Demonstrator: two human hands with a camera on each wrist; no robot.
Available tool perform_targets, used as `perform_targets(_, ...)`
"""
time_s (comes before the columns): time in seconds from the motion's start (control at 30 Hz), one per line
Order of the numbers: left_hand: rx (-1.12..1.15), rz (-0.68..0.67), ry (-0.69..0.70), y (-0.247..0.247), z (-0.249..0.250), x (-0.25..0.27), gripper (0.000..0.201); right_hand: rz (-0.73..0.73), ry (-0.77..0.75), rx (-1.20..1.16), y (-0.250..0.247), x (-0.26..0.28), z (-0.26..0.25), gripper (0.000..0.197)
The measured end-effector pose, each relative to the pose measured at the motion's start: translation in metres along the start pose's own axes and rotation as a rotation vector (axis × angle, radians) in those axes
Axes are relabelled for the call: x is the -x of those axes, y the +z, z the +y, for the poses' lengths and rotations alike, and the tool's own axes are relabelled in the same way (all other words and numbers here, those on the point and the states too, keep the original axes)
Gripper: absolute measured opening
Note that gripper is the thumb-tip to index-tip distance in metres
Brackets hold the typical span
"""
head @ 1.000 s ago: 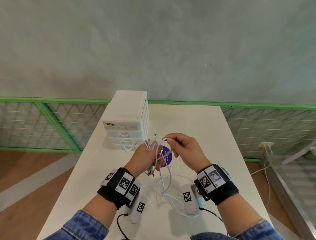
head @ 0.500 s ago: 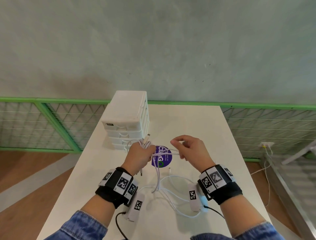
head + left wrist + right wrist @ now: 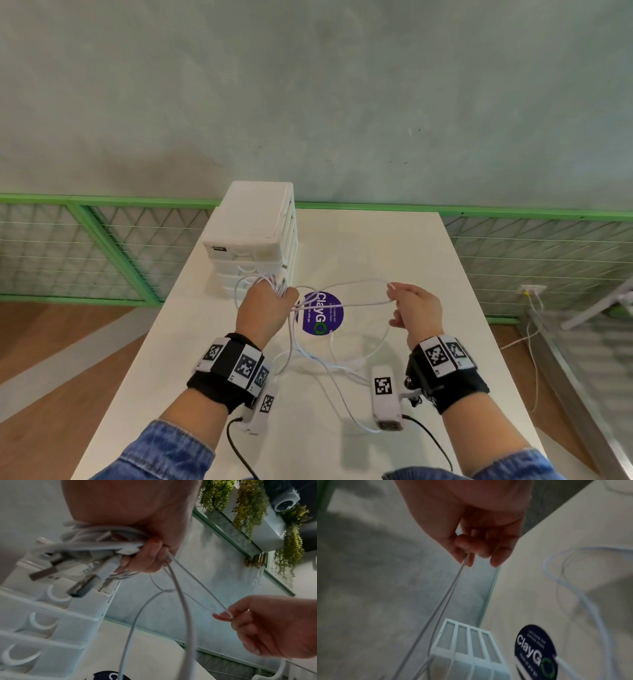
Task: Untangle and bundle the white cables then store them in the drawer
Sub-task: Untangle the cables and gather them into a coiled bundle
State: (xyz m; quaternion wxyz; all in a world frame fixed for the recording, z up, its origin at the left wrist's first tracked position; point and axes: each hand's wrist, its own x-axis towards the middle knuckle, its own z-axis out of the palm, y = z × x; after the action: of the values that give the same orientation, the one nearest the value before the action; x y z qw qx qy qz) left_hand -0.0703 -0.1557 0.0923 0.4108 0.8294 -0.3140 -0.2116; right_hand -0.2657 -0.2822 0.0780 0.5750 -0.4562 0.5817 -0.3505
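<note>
My left hand [image 3: 270, 305] [image 3: 145, 555] grips a bunch of coiled white cables [image 3: 102, 543] with several USB plugs sticking out, just in front of the white drawer unit [image 3: 253, 236] [image 3: 51, 615]. My right hand [image 3: 407, 308] [image 3: 471, 555] [image 3: 228, 616] pinches one white cable strand [image 3: 346, 303] [image 3: 447, 596] between thumb and fingertip and holds it taut out to the right. More loose cable [image 3: 329, 363] trails down onto the white table [image 3: 394, 253]. The drawers look closed.
A round purple sticker [image 3: 322, 317] [image 3: 536, 650] lies on the table between my hands. A green railing with wire mesh [image 3: 102, 240] runs behind the table, in front of a grey wall. The table edges drop to a wooden floor on both sides.
My hands have moved apart: the right hand pulled its cable strand out to the right, stretching it taut, while the left hand shifted left toward the drawer unit with the bunch.
</note>
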Motion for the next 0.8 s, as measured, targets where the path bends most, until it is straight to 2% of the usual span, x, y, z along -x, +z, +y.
perform_targets(0.07, -0.010, 0.021, 0.013, 0.000, 0.002, 0.001, 0.023, 0.011, -0.023, 0.228, -0.003, -0.008, 0.006, 0.025)
perform_targets(0.13, -0.014, 0.027, 0.054, 0.002, 0.006, 0.005, 0.021, -0.094, -0.071, 0.586, -0.004, -0.010, 0.010, 0.035)
perform_targets(0.2, -0.047, 0.026, 0.107, 0.005, 0.010, 0.010, 0.021, -0.192, -0.231, 0.841, -0.003, -0.007, 0.016, 0.053)
perform_targets(0.3, -0.100, 0.015, 0.195, 0.010, 0.014, 0.012, 0.022, -0.313, -0.678, 0.773, 0.006, 0.005, 0.010, 0.075)
perform_targets(0.37, -0.139, -0.005, 0.244, 0.013, 0.016, 0.014, 0.023, -0.437, -0.838, 0.776, 0.017, 0.014, 0.002, 0.071)
perform_targets(0.4, -0.148, -0.016, 0.267, 0.014, 0.018, 0.015, 0.024, -0.484, -0.848, 0.822, 0.023, 0.018, 0.000, 0.065)
perform_targets(0.47, -0.154, -0.004, 0.303, 0.015, 0.022, 0.017, 0.022, -0.541, -0.769, 0.890, 0.031, 0.023, 0.000, 0.048)
perform_targets(0.53, -0.161, 0.058, 0.319, 0.009, 0.023, 0.015, 0.018, -0.519, -0.701, 0.788, 0.031, 0.026, 0.001, 0.031)
perform_targets(0.67, -0.191, 0.172, 0.232, -0.019, 0.008, 0.001, 0.029, -0.177, -0.710, 0.697, 0.007, 0.012, -0.004, 0.023)
perform_targets(0.73, -0.170, 0.227, 0.168, -0.032, -0.003, -0.007, 0.035, -0.028, -0.581, 0.682, -0.012, -0.007, -0.002, 0.024)
perform_targets(0.8, -0.141, 0.281, 0.131, -0.040, -0.009, -0.010, 0.039, 0.038, -0.370, 0.733, -0.028, -0.024, 0.008, 0.026)
